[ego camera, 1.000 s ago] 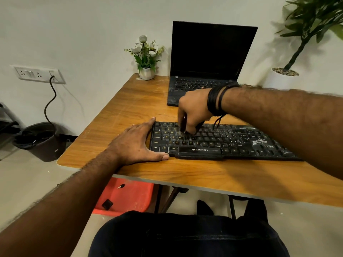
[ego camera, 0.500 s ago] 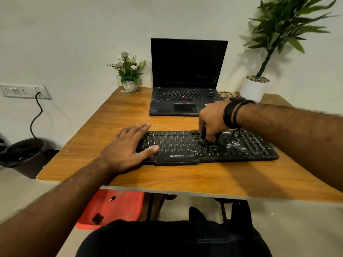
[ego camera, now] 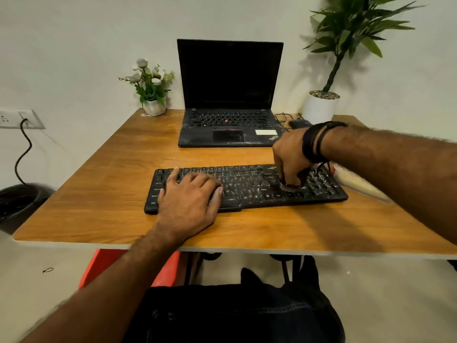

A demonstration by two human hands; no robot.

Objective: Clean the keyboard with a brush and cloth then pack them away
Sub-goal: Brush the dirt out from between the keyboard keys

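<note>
A: Head view: right hand (ego camera: 290,160) grip is curled, pinching a small brush (ego camera: 286,186) with its bristles down on the keyboard (ego camera: 247,188), right-middle keys. Mostly hidden by fingers.

B: Left?

A: Left hand (ego camera: 191,194) lies spread flat on the keys well left of the grip, pinning the board to the counter (ego camera: 103,184).

B: Progress?

A: Early-to-mid, I'd say. Brushing stage. Pale dust smears show on keys just right of the grip, so more brushing is left.

B: Cloth?

A: Can't tell. Something pale lies on the counter right of the grip, blurred. Wiping and packing away look not yet done.

B: Laptop?

A: Beyond the grip, open, screen dark.
</note>
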